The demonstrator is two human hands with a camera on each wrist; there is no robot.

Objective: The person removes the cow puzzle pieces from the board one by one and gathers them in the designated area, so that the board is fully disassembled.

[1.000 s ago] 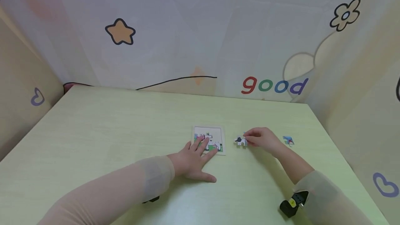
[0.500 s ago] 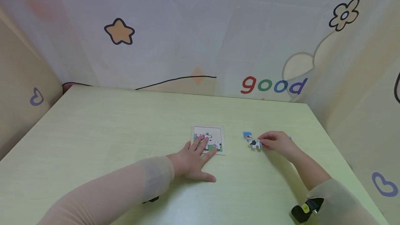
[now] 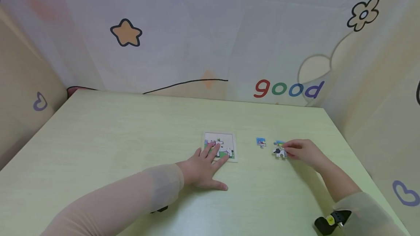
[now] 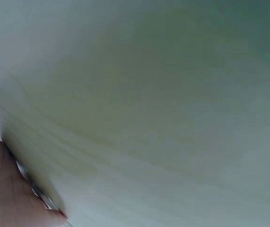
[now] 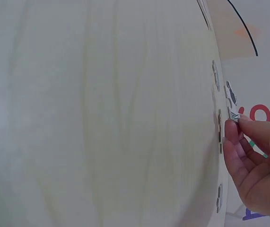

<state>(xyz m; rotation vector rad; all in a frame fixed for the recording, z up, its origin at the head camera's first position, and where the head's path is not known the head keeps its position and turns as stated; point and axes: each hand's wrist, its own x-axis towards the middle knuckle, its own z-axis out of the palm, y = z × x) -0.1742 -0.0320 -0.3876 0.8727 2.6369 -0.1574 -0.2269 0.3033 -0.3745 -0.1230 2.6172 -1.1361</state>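
My left hand point(image 3: 205, 170) lies with fingers spread across the lower part of a small framed jigsaw puzzle point(image 3: 233, 148), partly covering its animal picture. In the left wrist view only a bit of the left hand point(image 4: 16, 194) shows at the lower left corner. Between thumb and fingertips my right hand point(image 3: 306, 153) pinches a black-and-white puzzle piece point(image 3: 279, 152). The right wrist view has this held piece point(image 5: 232, 94) raised off the tabletop. Just behind it in the head view is a blue, green and yellow piece point(image 3: 279, 143), partly hidden.
A loose blue piece point(image 3: 261, 142) lies between the framed puzzle and the right hand. Another loose piece point(image 5: 219, 198) shows low in the right wrist view. The pale table point(image 3: 131, 130) ends at a printed cloth backdrop point(image 3: 183, 39) behind and at the sides.
My right hand has moved to the right with the black-and-white piece, uncovering the blue piece and passing in front of others. The left hand has stayed on the framed puzzle.
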